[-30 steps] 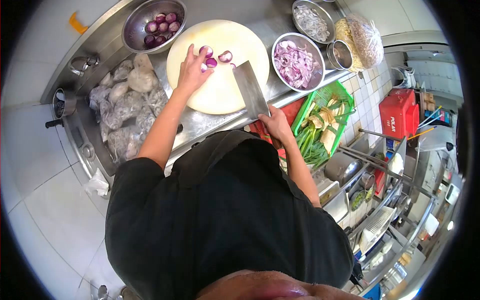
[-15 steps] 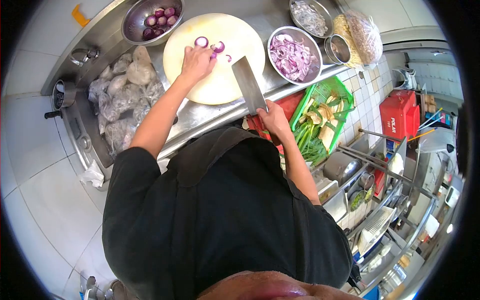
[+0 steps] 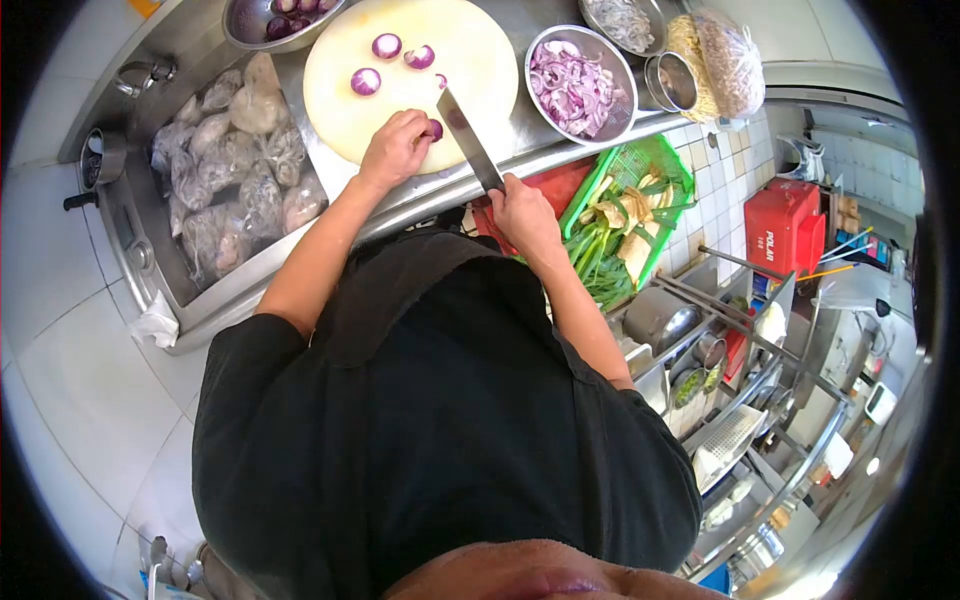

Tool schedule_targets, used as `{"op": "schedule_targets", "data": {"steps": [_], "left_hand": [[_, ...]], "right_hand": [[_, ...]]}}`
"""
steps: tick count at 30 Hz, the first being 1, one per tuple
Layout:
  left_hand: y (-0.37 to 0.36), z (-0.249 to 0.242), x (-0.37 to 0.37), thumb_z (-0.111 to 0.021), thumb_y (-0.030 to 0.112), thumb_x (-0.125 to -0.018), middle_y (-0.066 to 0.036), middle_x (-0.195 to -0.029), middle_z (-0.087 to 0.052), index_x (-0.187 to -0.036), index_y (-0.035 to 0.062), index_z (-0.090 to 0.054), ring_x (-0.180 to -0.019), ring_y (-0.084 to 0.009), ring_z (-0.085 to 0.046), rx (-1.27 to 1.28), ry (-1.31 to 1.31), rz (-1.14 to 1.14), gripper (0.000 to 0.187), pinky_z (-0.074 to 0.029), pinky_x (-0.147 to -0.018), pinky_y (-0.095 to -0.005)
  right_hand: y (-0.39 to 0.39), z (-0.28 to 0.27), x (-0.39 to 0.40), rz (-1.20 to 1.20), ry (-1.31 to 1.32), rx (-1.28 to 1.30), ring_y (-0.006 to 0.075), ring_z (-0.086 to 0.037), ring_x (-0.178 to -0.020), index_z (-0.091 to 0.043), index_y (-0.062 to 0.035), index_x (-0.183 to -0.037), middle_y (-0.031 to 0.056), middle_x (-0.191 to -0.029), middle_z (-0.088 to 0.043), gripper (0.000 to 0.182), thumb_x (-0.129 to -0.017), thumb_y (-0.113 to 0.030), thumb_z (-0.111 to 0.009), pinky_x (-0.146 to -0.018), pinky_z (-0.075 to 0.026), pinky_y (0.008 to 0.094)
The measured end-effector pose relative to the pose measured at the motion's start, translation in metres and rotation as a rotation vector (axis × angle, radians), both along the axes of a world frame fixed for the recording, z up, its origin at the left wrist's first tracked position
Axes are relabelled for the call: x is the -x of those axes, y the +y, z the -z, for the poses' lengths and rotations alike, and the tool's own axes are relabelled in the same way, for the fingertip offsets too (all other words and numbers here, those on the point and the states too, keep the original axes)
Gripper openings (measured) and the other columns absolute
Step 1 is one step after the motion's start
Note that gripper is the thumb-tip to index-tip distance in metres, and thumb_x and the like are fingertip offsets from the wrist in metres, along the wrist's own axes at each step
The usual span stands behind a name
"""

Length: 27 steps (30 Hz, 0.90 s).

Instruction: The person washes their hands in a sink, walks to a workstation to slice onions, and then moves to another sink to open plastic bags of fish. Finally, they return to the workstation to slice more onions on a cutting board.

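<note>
My left hand [image 3: 398,148] has its fingers closed on a purple onion piece [image 3: 435,130] near the lower edge of the round cutting board [image 3: 340,60]. In my right hand [image 3: 524,212] is the handle of a cleaver [image 3: 470,138], its blade pointing up over the board, just right of that onion. Farther up the board lie a halved onion [image 3: 366,81], another onion [image 3: 386,46] and a third [image 3: 419,57]. A small onion scrap [image 3: 441,81] is by the cleaver's tip.
A colander of sliced onions [image 3: 575,88] stands right of the board, a bowl of whole onions [image 3: 272,28] at upper left. The sink [image 3: 300,240] holds bagged food [image 3: 225,150]. A green basket [image 3: 683,180] of vegetables sits below the counter's edge.
My left hand has moved down toward the board's near edge with one onion piece, leaving the others spread above. The cleaver has shifted left, closer to that hand. The whole view has shifted slightly.
</note>
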<state>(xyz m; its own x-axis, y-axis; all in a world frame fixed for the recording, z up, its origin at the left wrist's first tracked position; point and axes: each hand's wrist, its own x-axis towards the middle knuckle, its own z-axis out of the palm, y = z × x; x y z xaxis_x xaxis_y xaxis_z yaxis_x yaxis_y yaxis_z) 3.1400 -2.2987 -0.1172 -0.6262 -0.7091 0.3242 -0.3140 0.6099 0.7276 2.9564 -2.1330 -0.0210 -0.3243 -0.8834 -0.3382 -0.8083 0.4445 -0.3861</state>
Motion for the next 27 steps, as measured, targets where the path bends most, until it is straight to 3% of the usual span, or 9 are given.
{"op": "schedule_targets", "data": {"steps": [3,12,18,21,27], "left_hand": [[-0.009,0.004,0.003,-0.068,0.003,-0.079,-0.012,-0.099,-0.064,-0.092,0.0029,-0.064,-0.093,-0.0315,-0.062,0.139,0.040,0.058,0.013,-0.050,-0.082,-0.0430],[-0.008,0.007,0.008,-0.066,0.001,-0.073,-0.010,-0.099,-0.065,-0.089,0.0046,-0.063,-0.092,-0.0304,-0.062,0.185,0.047,0.025,0.016,-0.046,-0.082,-0.0429],[-0.005,0.005,0.004,-0.066,0.001,-0.074,-0.011,-0.100,-0.065,-0.090,0.0046,-0.064,-0.094,-0.0304,-0.063,0.118,0.042,0.025,0.016,-0.046,-0.085,-0.0424],[-0.004,0.011,0.001,-0.067,0.005,-0.081,-0.011,-0.108,-0.064,-0.098,0.0033,-0.063,-0.107,-0.0299,-0.061,0.055,-0.033,0.022,0.017,-0.043,-0.097,-0.0412],[-0.002,0.012,0.000,-0.069,0.005,-0.082,-0.010,-0.108,-0.066,-0.097,0.0039,-0.065,-0.106,-0.0298,-0.062,0.031,0.000,0.006,0.015,-0.044,-0.098,-0.0415]], "right_hand": [[-0.003,-0.011,0.000,-0.053,0.039,0.039,0.0484,-0.069,-0.080,-0.063,-0.0004,-0.101,0.0293,-0.081,-0.069,0.023,-0.096,-0.023,-0.060,-0.075,-0.055,0.0583],[-0.015,-0.015,-0.005,-0.143,0.079,0.063,0.0480,-0.070,-0.078,-0.062,-0.0009,-0.096,0.0281,-0.079,-0.069,0.019,-0.098,-0.019,-0.056,-0.073,-0.056,0.0575],[-0.015,-0.011,-0.001,-0.132,0.073,0.061,0.0477,-0.070,-0.078,-0.062,-0.0010,-0.095,0.0278,-0.079,-0.069,0.021,-0.098,-0.021,-0.056,-0.073,-0.056,0.0578],[-0.011,0.002,-0.003,-0.148,0.076,0.060,0.0475,-0.070,-0.079,-0.062,-0.0010,-0.096,0.0280,-0.080,-0.070,0.021,-0.099,-0.021,-0.056,-0.074,-0.056,0.0580],[-0.013,-0.007,-0.002,-0.163,0.060,0.045,0.0467,-0.070,-0.081,-0.063,-0.0009,-0.097,0.0284,-0.082,-0.070,0.021,-0.098,-0.021,-0.056,-0.075,-0.056,0.0578]]}}
